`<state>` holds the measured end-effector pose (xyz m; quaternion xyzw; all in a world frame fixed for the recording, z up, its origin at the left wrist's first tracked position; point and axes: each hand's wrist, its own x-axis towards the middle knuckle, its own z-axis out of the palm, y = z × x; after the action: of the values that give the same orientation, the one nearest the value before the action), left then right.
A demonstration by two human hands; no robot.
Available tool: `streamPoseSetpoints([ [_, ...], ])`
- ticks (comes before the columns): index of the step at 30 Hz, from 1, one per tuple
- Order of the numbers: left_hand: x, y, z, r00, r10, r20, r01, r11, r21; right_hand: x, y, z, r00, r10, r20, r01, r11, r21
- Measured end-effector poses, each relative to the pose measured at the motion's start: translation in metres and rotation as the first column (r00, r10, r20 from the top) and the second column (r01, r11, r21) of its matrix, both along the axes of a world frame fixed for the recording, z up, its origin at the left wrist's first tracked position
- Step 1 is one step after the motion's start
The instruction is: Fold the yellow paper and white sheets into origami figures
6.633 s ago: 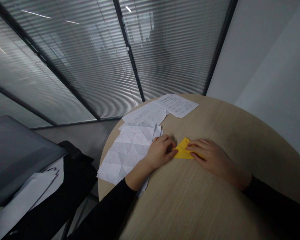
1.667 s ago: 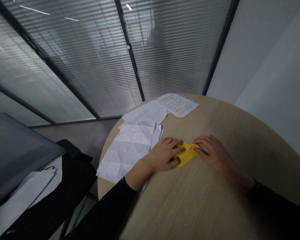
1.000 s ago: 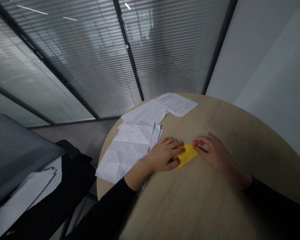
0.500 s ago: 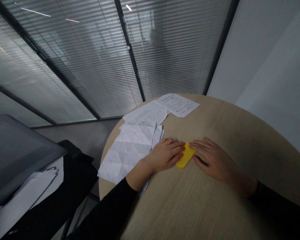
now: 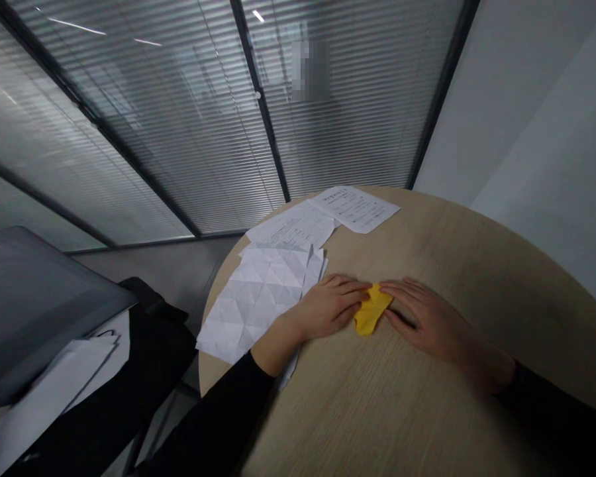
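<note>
We enter first a folded piece of yellow paper [image 5: 372, 310], a small, narrow, slightly rumpled shape lying on the table directly between the two sets of fingertips and touching both.

Next, the left hand [image 5: 325, 308]: its fingers [image 5: 350, 288] lie extended and close together, their tips against the paper's upper left edge, unclenched. The right hand [image 5: 430, 324] mirrors it: its fingers [image 5: 402, 288] are spread flat, their tips at the paper's right edge, also unclenched. Neither hand lifts the paper. Black sleeves [image 5: 213, 417] cover both forearms.

Just beyond the left-hand fingers, towards the left, lies a white sheet with triangular creases [image 5: 258, 298], its edge beneath the left wrist. Farther past the fingertips are two printed sheets [image 5: 318, 218], side by side and overlapping slightly.

All of this rests on a round wooden table [image 5: 457, 411]. Well left of the fingers, a black chair [image 5: 153, 338] carries white papers [image 5: 44, 377] beneath a grey panel [image 5: 30, 311], whose nature we cannot tell. Behind stand a glass partition with slatted blinds [image 5: 153, 132] and a pale wall [image 5: 536, 99].
</note>
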<state>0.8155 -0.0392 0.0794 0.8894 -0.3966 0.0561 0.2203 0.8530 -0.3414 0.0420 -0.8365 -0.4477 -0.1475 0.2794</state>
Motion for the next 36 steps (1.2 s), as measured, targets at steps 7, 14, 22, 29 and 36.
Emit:
streamPoseSetpoints([
  [7,-0.002,0.008,0.005,0.996,-0.056,-0.065,0.054,0.998,-0.037,0.003,-0.004,0.004,1.000,0.018,0.014,-0.018,1.000,0.012],
  [14,-0.004,0.000,0.001,0.999,-0.012,-0.047,0.010,0.999,-0.044,0.009,-0.007,-0.001,1.000,-0.016,-0.017,0.015,1.000,-0.019],
  [22,-0.005,-0.003,0.000,0.998,-0.014,-0.059,0.011,0.999,-0.039,0.011,-0.008,-0.007,1.000,-0.011,-0.027,0.010,0.999,-0.038],
  [29,-0.005,-0.003,-0.005,0.999,-0.019,-0.031,0.018,0.999,-0.046,0.015,-0.007,-0.007,1.000,0.027,-0.011,-0.027,0.999,-0.038],
  [36,-0.002,-0.004,0.003,0.999,0.003,0.052,-0.003,1.000,-0.008,0.024,-0.014,0.005,0.996,0.067,0.061,-0.062,0.994,-0.085],
])
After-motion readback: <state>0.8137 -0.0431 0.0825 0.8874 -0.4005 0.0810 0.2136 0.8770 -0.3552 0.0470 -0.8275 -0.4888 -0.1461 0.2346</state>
